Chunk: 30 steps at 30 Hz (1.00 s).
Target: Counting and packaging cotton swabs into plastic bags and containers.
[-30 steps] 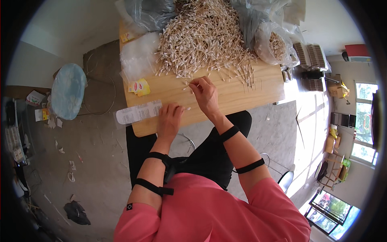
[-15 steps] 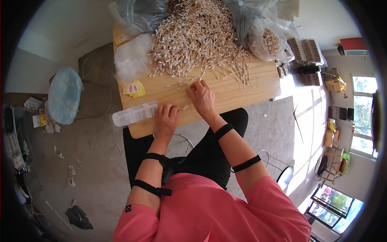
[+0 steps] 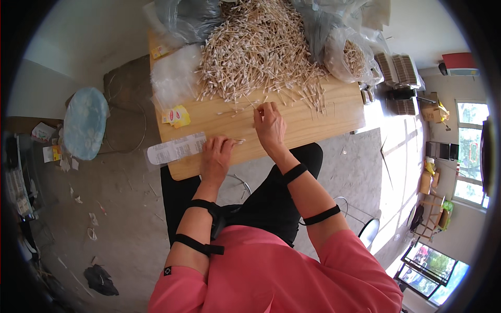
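A big heap of cotton swabs [image 3: 255, 47] with pale wooden sticks covers the far part of the wooden table [image 3: 308, 125]. My left hand [image 3: 215, 155] rests near the table's front edge, fingers closed around a few cotton swabs whose white tips [image 3: 240, 141] poke out to the right. Just below the heap, my right hand [image 3: 271, 127] is closed in a pinch at a cotton swab; its fingers partly hide the stick. Left of my left hand lies a clear plastic sleeve with a printed white paper strip [image 3: 177, 148].
Yellow-and-red cards [image 3: 176, 116] and a stack of clear plastic bags [image 3: 175, 75] lie on the table's left side. At its back right stands a clear bag of swabs [image 3: 354, 57]. A blue-covered stool [image 3: 84, 123] is on the floor to the left.
My right hand has shifted slightly right and its fingers have drawn in more. My left hand keeps its hold on the swabs. The whole view has moved a little.
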### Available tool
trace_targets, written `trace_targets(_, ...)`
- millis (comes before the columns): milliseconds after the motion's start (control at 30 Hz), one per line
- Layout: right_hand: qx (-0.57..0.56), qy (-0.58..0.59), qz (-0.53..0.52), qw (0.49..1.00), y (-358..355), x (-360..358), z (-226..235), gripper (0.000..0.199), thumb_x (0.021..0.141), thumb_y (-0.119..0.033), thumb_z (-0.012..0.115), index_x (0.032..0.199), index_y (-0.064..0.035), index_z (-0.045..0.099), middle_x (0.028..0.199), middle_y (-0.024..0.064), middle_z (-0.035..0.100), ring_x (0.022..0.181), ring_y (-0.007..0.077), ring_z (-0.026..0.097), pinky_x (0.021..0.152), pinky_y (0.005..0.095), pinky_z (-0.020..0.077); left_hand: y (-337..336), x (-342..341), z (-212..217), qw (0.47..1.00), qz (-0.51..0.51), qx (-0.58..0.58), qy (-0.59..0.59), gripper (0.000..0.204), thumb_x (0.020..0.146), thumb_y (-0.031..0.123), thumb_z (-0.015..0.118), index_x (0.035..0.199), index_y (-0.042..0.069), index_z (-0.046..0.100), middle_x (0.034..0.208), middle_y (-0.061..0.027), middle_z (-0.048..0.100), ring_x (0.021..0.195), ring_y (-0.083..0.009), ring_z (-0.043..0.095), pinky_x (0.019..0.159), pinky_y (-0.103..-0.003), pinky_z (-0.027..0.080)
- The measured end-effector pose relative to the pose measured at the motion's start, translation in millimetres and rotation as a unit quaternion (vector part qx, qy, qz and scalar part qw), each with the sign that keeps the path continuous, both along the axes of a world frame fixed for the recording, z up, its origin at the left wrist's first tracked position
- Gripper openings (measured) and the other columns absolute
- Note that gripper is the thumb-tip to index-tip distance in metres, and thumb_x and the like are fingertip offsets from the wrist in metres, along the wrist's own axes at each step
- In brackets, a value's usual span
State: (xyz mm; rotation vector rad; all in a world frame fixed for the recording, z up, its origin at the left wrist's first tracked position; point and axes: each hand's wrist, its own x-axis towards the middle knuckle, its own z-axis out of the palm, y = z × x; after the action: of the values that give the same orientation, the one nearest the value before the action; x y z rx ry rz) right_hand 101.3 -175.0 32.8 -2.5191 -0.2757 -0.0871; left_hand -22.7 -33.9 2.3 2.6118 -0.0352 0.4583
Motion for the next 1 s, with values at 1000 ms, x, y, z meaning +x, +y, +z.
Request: trace_targets(1000,0.023,0.019,0.205,0.978,-39,3,1,0.024,0.085,-0.013,0.070,0.109,-0.0121,0.066,0.112,0.0088,0.058,0.089,0.0318,0.066,0.072,0.0421,0.0539,30,1,12,0.995,-0.008,-0.103,-0.003,0.079,0.075,0.012,0.079,0.144,0.007,0.039,0.142,-0.0130,0.044,0.131,-0.0361,0.040,0.111,-0.047,0.032)
